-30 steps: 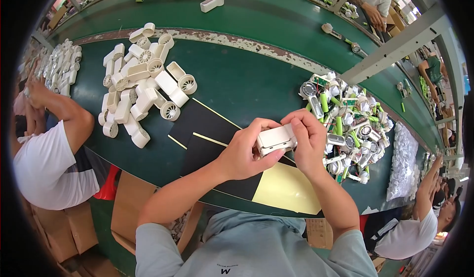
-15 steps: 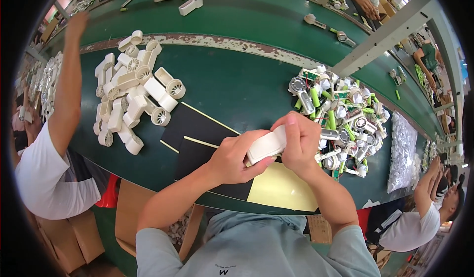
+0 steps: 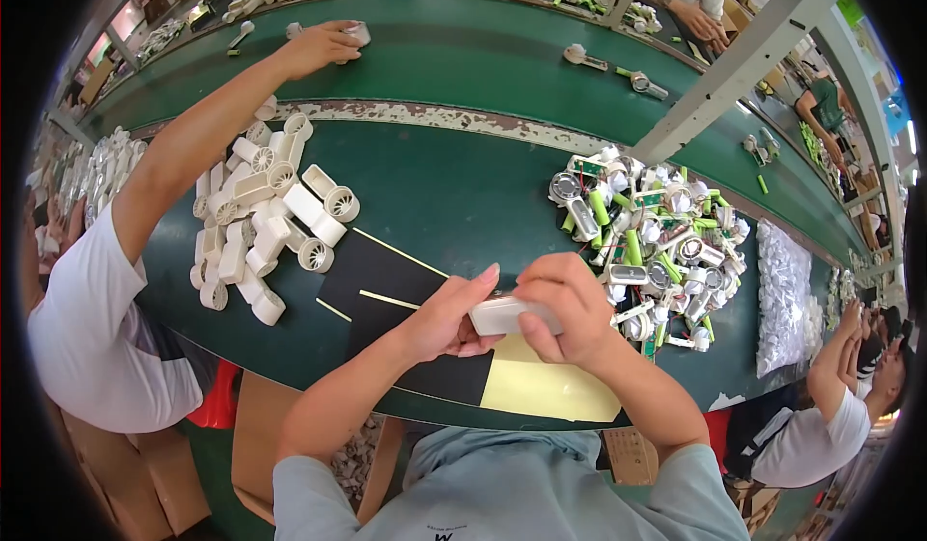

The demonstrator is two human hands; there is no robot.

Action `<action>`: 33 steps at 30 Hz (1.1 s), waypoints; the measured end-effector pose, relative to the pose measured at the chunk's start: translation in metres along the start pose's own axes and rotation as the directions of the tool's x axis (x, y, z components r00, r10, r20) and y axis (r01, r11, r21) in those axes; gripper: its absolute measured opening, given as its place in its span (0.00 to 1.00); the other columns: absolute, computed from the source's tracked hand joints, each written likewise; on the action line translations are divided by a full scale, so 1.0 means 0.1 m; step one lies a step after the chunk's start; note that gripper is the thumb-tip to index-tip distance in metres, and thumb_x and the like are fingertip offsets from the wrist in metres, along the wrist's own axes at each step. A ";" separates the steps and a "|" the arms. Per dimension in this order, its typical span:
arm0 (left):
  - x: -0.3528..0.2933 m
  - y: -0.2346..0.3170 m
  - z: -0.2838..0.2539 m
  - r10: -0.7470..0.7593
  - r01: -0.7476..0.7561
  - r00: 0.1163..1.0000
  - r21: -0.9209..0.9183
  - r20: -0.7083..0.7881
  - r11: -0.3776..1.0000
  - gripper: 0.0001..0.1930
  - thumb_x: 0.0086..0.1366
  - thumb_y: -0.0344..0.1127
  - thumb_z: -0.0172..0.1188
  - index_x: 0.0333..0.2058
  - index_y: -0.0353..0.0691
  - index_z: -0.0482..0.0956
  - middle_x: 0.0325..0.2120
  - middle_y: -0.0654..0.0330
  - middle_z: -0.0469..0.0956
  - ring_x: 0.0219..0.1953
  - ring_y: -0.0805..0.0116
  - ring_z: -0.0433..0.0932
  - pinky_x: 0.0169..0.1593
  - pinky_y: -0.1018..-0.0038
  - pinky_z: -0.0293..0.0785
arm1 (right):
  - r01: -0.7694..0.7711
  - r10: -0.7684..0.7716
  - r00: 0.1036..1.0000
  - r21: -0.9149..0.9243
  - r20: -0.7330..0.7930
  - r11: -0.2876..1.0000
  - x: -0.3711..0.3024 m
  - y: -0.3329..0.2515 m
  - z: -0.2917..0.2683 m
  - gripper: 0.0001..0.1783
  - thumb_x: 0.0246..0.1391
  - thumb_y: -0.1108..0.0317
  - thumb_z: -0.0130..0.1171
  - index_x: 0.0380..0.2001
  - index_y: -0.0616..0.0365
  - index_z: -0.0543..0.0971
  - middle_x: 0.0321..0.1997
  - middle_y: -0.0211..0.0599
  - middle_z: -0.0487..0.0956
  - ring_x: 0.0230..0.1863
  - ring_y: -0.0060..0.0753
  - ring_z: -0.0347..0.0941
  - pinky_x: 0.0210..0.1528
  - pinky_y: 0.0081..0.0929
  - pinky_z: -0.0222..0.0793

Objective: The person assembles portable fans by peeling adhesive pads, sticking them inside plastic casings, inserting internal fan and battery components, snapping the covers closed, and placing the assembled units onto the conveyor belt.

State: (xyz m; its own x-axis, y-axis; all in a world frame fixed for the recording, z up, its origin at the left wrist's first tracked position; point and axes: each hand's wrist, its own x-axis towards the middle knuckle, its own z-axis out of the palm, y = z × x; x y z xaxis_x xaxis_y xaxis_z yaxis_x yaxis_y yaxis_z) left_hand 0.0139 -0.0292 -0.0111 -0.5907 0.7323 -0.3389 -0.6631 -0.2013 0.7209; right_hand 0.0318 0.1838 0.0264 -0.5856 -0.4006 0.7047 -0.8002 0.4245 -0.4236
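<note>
A white plastic fan housing (image 3: 500, 317) is gripped between my two hands over the near part of the green table. My left hand (image 3: 446, 315) is closed on its left end, with the thumb raised along the far side. Around the right end curl the fingers of my right hand (image 3: 568, 307), its thumb pressing the near face. Anything inside the housing is hidden from view. Beneath my hands lie black sheets (image 3: 372, 288) and a yellow sheet (image 3: 541, 382).
To the left is a heap of empty white housings (image 3: 253, 198). Fan innards with green batteries (image 3: 657, 242) are piled at the right, beside a bag of small white parts (image 3: 782, 300). A co-worker's arm (image 3: 208, 111) reaches over the belt (image 3: 463, 49); a metal post (image 3: 734, 58) stands far right.
My hands have come slightly nearer me, and the housing has turned to lie more level. The co-worker's arm at left has swung right, onto a white housing on the belt.
</note>
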 end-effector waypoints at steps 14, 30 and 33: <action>0.07 -0.14 0.10 0.817 -0.566 0.277 0.773 0.505 -0.286 0.34 0.44 0.38 0.85 0.49 0.33 0.78 0.38 0.50 0.82 0.31 0.57 0.85 0.32 0.69 0.83 | -0.130 0.175 0.955 0.192 -0.240 0.973 0.05 -0.04 0.03 0.17 0.63 0.72 0.46 0.27 0.66 0.83 0.25 0.44 0.81 0.22 0.36 0.76 0.24 0.31 0.71; 0.01 -0.07 0.07 0.853 -0.602 0.212 0.752 0.476 -0.270 0.31 0.43 0.36 0.84 0.45 0.31 0.81 0.35 0.51 0.83 0.30 0.58 0.84 0.31 0.70 0.82 | -0.040 0.068 0.955 0.101 -0.287 0.994 0.19 -0.09 0.08 0.18 0.63 0.70 0.47 0.25 0.65 0.82 0.23 0.42 0.80 0.19 0.34 0.75 0.20 0.29 0.69; 0.01 -0.08 0.08 0.850 -0.611 0.206 0.743 0.484 -0.275 0.32 0.42 0.34 0.84 0.47 0.31 0.80 0.35 0.49 0.84 0.32 0.57 0.86 0.33 0.70 0.83 | -0.010 0.030 0.963 0.077 -0.266 0.997 0.19 -0.14 0.03 0.18 0.64 0.70 0.46 0.26 0.66 0.81 0.24 0.43 0.81 0.21 0.37 0.77 0.23 0.30 0.72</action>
State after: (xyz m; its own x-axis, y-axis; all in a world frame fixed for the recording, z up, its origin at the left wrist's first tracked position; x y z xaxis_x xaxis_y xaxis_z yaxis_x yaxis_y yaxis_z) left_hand 0.0225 -0.0217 -0.0127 -0.4630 0.2950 0.8358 0.8844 0.0912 0.4578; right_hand 0.0314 0.1678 0.0435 -0.5537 -0.1572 0.8177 -0.8020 0.3650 -0.4729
